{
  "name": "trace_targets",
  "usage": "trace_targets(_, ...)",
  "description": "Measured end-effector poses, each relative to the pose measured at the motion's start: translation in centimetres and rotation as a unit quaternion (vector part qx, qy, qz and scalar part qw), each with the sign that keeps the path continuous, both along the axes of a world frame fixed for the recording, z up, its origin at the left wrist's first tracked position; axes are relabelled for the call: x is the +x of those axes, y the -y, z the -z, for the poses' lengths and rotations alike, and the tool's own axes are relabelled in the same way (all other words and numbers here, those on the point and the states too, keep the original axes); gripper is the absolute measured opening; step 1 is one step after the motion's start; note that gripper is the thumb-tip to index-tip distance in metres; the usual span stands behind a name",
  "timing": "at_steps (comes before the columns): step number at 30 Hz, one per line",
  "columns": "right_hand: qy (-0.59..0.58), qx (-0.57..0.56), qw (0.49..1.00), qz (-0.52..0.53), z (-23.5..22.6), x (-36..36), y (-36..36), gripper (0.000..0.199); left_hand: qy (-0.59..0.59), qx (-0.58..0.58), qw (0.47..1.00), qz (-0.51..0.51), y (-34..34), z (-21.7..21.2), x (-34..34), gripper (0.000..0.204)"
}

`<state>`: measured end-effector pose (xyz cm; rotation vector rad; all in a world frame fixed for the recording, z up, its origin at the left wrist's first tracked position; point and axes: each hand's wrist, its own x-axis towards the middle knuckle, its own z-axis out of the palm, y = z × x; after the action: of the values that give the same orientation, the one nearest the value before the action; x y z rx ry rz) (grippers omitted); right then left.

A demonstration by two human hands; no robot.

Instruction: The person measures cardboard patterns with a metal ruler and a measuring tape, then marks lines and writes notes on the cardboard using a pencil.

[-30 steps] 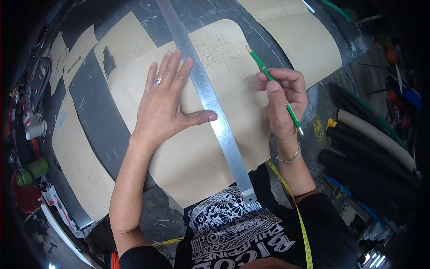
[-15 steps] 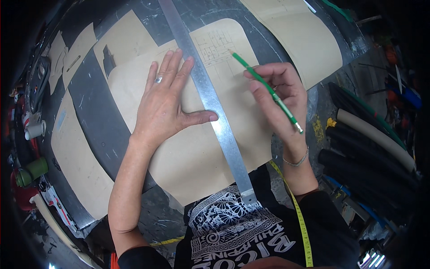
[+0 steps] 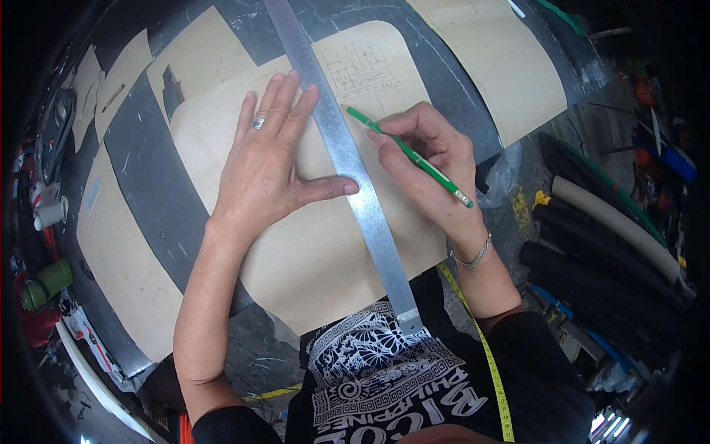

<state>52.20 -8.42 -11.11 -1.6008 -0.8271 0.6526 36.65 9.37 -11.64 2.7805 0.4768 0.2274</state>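
Observation:
A long steel ruler [image 3: 375, 229] slants across a brown paper pattern piece [image 3: 296, 259] with rounded corners. My left hand [image 3: 265, 166] lies flat on the paper, fingers stretched; its fingertips and thumb rest on the ruler's left part and hold nothing. A green pencil [image 3: 438, 175] is pinched in my right hand [image 3: 433, 152], to the right of the ruler. Its tip points at the paper close to the ruler's right edge; whether it touches cannot be made out. Pencil-drawn lines and small boxes mark the paper's far part.
More brown paper pieces [image 3: 129, 259] lie on the dark table [image 3: 163, 200] at the left, with a utility knife [image 3: 171, 92] on one. Another large sheet [image 3: 503, 81] lies far right. A yellow tape measure [image 3: 484, 340] hangs down my front. Rolls of material [image 3: 614, 226] stand at the right.
My right hand has moved left and nearer, bringing the pencil tip from the drawn boxes to beside the ruler. The left hand stays on the ruler; the view has shifted slightly.

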Motion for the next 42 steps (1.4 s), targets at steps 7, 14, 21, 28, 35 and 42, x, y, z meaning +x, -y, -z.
trace_targets(7,0.034,-0.013,0.999,-0.01,0.0,0.0,0.0,0.012,0.014,-0.003,1.0,0.005,0.0,0.2,0.0,0.128)
trace_targets(14,0.048,-0.018,0.999,-0.015,-0.1,0.1,0.0,0.012,0.02,0.021,1.0,0.012,0.0,0.2,0.2,0.129)
trace_targets(21,0.051,-0.011,0.999,-0.014,0.3,0.1,0.0,0.013,0.034,0.027,0.999,0.013,0.0,0.3,0.0,0.128)
trace_targets(28,0.045,-0.007,0.998,-0.031,0.2,0.1,0.4,0.013,0.044,0.03,0.998,0.016,0.1,0.5,0.1,0.126)
trace_targets(35,0.025,-0.092,0.995,-0.032,-1.6,-1.2,2.6,0.014,0.043,0.03,0.999,0.011,0.0,0.6,0.1,0.126)
trace_targets(42,0.015,-0.051,0.998,-0.025,-0.6,-1.5,3.2,0.014,0.04,0.028,0.999,0.01,0.1,0.5,0.0,0.125)
